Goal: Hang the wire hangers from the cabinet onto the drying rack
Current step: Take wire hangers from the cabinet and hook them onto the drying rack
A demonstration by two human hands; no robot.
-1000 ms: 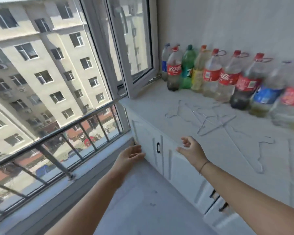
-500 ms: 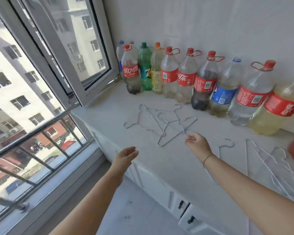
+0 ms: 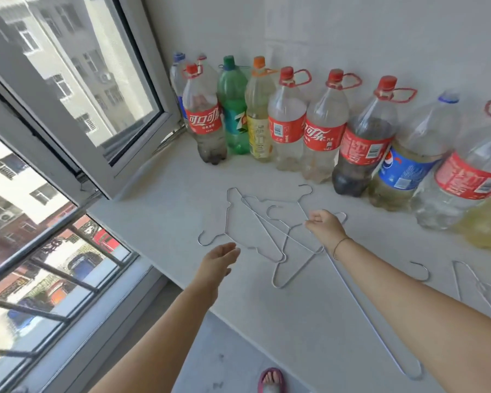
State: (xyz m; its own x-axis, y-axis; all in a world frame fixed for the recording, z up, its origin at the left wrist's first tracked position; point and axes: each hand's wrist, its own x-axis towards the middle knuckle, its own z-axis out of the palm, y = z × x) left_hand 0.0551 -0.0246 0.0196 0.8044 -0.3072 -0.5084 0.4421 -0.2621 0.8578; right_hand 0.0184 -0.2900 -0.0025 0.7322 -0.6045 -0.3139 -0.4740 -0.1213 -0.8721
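Several thin wire hangers [image 3: 278,283] lie tangled on the white cabinet top [image 3: 165,211], in front of a row of bottles. My right hand [image 3: 325,226] reaches over this pile, and its curled fingertips pinch the wire of one hanger. My left hand [image 3: 219,258] hovers open over the cabinet's front edge, close to the leftmost hanger's hook, and holds nothing. Another long hanger [image 3: 380,326] lies under my right forearm. More hangers [image 3: 488,296] lie at the right edge. No drying rack is in view.
Large plastic drink bottles [image 3: 287,123] stand in a row along the back wall. An open window sash [image 3: 97,89] juts over the cabinet's left end. A metal railing [image 3: 40,251] runs below the window. My foot in a pink slipper [image 3: 271,380] is on the floor.
I have stepped closer and the view has swung right onto the cabinet top. My right hand has moved from the cabinet's front edge onto the hanger pile. My left hand has followed, still open.
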